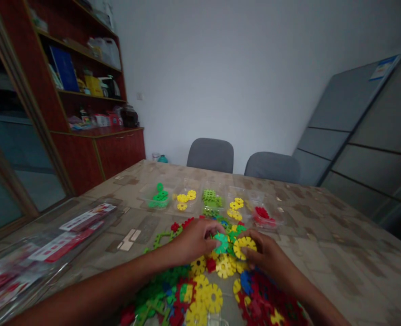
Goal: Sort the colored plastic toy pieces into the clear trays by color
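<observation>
Dim office room: white wall, two grey chairs behind a desk with a patterned beige cover, a red-brown cabinet with cluttered shelves to the left, grey panels leaning on the right. Left hand has its grip pinched on a teal-green gear disc, thumb and fingertips on the rim. Right hand pinches a yellow gear disc the same way, just beside the teal one; edges look to be touching or nearly, contact point not clear. Both discs are held low over the loose pile of yellow, red, green and blue interlocking discs at the near desk edge. Behind the pile, a row of clear trays holds colour-sorted pieces: green, yellow, green, yellow, red. Flat packets with red-and-white print lie to the left under clear plastic. Handling judgement: discs look like thin hard plastic, light, stiff, smooth and a bit slippery; slotted rims suggest they lock edge to edge. Best hold is a rim pinch on the flat faces, leaving the mating slot free. Not fragile, but easy to flick away if squeezed off-centre.
</observation>
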Motion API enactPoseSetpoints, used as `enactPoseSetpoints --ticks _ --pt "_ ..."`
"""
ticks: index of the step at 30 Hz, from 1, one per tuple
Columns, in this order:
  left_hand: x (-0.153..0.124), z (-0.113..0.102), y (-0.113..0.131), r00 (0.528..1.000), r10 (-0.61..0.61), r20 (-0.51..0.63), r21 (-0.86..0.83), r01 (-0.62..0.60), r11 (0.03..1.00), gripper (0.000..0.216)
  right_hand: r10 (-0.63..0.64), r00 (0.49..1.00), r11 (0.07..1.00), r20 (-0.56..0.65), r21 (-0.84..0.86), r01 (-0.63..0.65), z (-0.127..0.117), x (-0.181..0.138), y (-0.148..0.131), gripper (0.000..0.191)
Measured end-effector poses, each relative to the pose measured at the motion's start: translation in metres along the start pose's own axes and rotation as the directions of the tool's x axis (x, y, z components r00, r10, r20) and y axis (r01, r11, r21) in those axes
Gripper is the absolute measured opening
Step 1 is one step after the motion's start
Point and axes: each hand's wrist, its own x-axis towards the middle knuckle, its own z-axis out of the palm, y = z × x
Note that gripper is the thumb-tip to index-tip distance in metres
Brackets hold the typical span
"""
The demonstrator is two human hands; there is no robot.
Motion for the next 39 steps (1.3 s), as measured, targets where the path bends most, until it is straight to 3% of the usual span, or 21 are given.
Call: enactPoseSetpoints --ticks 4,9,13,17,21,25,28,32,36,39 --pt "0.053 -0.002 0.003 0.998 0.0 -0.068 0.02 0.001 1.0 0.023 -0.024 0.982 0.997 -0.186 -0.082 0.009 -0.029 0.028 0.01 0.031" --pt "0.119 0.002 0.006 0.991 -0.042 -0.129 0.075 0.052 0.996 0.019 -0.017 0.943 0.984 -0.334 -0.171 -0.042 -0.058 0.081 0.012 0.026" --pt "0.134 0.001 0.006 0.991 -0.044 -0.124 0.106 0.057 0.993 0.023 -0.014 0.927 0.976 -0.376 -0.205 -0.068 -0.063 0.102 0.014 0.02" --pt "0.097 -0.013 0.004 0.993 0.002 -0.12 0.112 0.011 0.994 0.02 -0.013 0.952 0.98 -0.304 -0.193 -0.048 -0.058 0.079 0.016 0.024" --pt "0.029 -0.022 0.006 0.998 0.053 -0.017 0.102 -0.051 0.993 0.019 -0.014 0.998 0.992 -0.065 -0.129 0.006 -0.035 0.033 0.006 0.024" --pt "-0.038 -0.015 0.015 0.96 0.221 0.175 0.247 -0.26 0.934 0.02 -0.057 0.98 0.965 0.19 -0.241 0.103 -0.004 -0.005 -0.008 0.017" --pt "-0.072 -0.004 0.02 0.914 0.227 0.337 0.3 -0.333 0.894 0.022 -0.056 0.966 0.908 0.251 -0.39 0.154 0.015 -0.02 -0.009 0.017" --pt "-0.091 0.004 0.015 0.92 0.157 0.359 0.445 -0.317 0.838 0.028 -0.081 0.971 0.844 0.226 -0.503 0.187 0.032 -0.025 -0.001 0.022" --pt "-0.089 0.006 0.003 0.935 0.122 0.334 0.562 -0.302 0.77 0.019 -0.091 0.971 0.811 0.221 -0.549 0.201 0.045 -0.024 0.002 0.034" --pt "-0.086 0.008 -0.007 0.942 0.126 0.31 0.604 -0.297 0.74 0.011 -0.051 0.976 0.811 0.214 -0.561 0.165 0.049 -0.023 0.002 0.029"
